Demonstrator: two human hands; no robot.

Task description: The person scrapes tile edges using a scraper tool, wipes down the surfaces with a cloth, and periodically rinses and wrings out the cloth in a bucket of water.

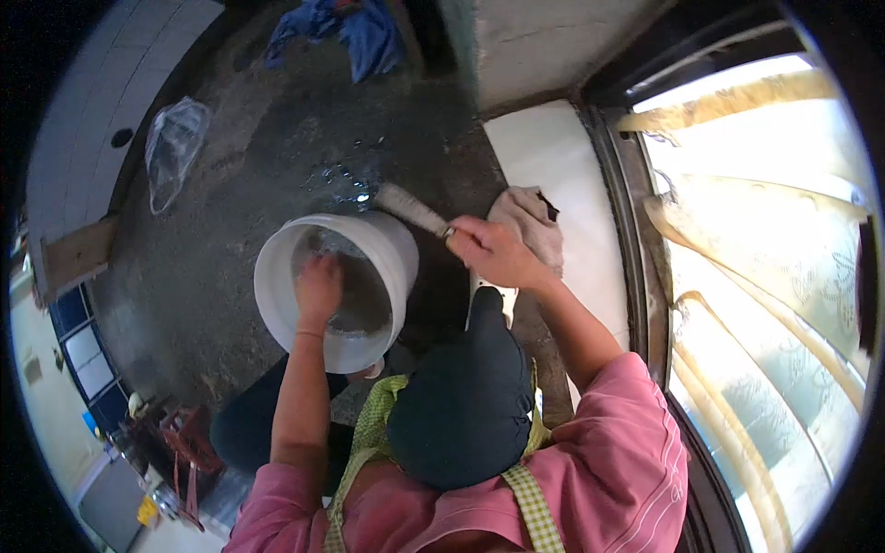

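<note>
My right hand (498, 253) is closed around the handle of a knife (412, 208). Its broad, greyish blade looks coated and points left, just beyond the bucket's right rim. A white plastic bucket (348, 354) is tilted with its mouth toward me, and cloudy greyish liquid shows inside. Reaching into it, my left hand (318, 290) has its fingers down near the liquid. They are blurred, so I cannot make out whether they hold anything.
A beige cloth (530, 221) lies on the white ledge (553, 152) by the curtained window (765, 258). Wet patches shine on the dark floor (212, 286) beyond the bucket. Farther off are a clear plastic bag (175, 152) and a blue cloth (364, 37).
</note>
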